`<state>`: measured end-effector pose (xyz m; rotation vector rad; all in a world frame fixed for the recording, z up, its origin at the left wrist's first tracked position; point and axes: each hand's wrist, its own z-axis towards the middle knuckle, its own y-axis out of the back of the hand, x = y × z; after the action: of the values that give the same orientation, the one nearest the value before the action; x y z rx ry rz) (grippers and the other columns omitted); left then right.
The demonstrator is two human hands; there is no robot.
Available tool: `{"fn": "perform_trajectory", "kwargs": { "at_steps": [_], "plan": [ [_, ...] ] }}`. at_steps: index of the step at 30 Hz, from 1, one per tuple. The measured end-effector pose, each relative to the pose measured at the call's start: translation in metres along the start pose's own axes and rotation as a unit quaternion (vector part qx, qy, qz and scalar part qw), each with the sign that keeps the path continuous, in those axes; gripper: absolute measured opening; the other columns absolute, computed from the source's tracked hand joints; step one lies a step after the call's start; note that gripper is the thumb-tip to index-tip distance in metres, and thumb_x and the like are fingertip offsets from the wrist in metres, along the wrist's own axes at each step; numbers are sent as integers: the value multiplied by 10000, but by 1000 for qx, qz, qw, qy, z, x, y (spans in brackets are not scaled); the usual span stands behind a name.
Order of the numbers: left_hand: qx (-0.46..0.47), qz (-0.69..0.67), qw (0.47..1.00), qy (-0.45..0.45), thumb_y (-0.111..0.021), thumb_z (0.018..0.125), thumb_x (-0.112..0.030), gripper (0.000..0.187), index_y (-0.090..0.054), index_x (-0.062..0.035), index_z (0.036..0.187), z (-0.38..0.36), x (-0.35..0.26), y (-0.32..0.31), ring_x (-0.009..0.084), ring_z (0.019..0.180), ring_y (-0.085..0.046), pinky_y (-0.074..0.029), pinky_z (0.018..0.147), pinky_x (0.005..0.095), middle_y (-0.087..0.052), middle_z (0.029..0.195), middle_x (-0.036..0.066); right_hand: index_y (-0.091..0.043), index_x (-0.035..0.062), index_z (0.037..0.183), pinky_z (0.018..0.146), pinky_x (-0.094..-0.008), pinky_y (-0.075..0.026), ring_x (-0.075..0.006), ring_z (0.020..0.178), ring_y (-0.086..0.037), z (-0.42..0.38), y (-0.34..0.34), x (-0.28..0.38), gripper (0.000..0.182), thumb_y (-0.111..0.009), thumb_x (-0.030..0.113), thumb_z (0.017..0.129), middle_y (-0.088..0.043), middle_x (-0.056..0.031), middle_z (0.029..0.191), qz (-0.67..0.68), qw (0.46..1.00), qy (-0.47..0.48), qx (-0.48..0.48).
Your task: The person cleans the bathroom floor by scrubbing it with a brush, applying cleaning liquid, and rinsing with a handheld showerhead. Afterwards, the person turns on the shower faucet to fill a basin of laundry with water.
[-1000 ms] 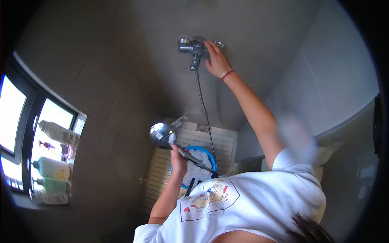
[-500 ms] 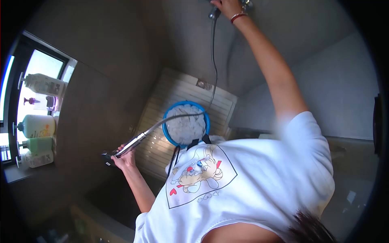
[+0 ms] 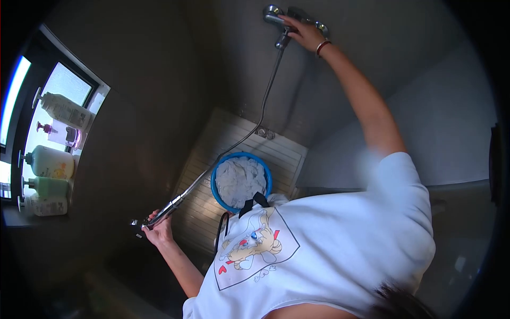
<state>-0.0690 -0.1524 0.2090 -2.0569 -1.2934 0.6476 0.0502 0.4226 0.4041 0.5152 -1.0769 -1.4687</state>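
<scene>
My left hand (image 3: 159,229) is closed around a chrome handheld shower (image 3: 171,207), beside the dark wall at lower left. Its hose (image 3: 264,103) runs up to the wall-mounted shower faucet (image 3: 289,21). My right hand (image 3: 306,36), with a red bracelet at the wrist, grips the faucet's lever between thumb and fingers. On the slatted floor below the hose stands a blue basin (image 3: 214,186). Wet white cloth (image 3: 240,178) fills the basin. Whether water runs from the shower cannot be made out.
Several pump bottles (image 3: 50,162) line the window sill at left. A floor drain (image 3: 264,133) lies behind the basin on the slatted floor mat (image 3: 289,154). Dark and grey walls stand close around.
The view has tilted up, so the whole faucet now shows. The hose hangs straighter, to the left of where it crossed the basin. Both hands keep their places on shower and faucet.
</scene>
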Motion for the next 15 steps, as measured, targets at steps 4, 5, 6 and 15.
{"fn": "perform_trajectory", "kwargs": {
  "at_steps": [4,5,6,15],
  "plan": [
    [-11,-44,998,-33,-174,764,-561,516,-323,-78,661,-2,-31,24,225,672,-402,-263,780,516,-406,649,63,-551,194,945,664,-302,-429,-241,753,-544,-22,15,1,205,-476,221,756,-582,-76,787,-94,993,27,-71],
    [-26,-45,998,-37,-163,767,-557,499,-309,-90,667,-7,-35,24,223,673,-404,-256,795,528,-410,650,64,-542,180,959,661,-289,-428,-212,741,-553,-25,17,3,226,-505,222,740,-587,-44,794,-62,995,6,-73],
    [-35,-47,997,-47,-164,766,-559,497,-306,-91,672,-7,-39,27,223,673,-405,-253,797,529,-411,651,63,-545,155,934,657,-285,-427,-206,728,-554,-27,21,6,220,-515,242,734,-586,-48,774,-50,996,-14,-71],
    [-31,-113,991,-67,-192,743,-592,512,-318,-97,705,-19,-30,15,218,685,-416,-292,718,457,-413,650,58,-449,28,898,529,-236,-427,-134,571,-542,12,-28,-19,458,-488,448,720,-563,-51,686,-53,976,-212,-12]
  ]
}}
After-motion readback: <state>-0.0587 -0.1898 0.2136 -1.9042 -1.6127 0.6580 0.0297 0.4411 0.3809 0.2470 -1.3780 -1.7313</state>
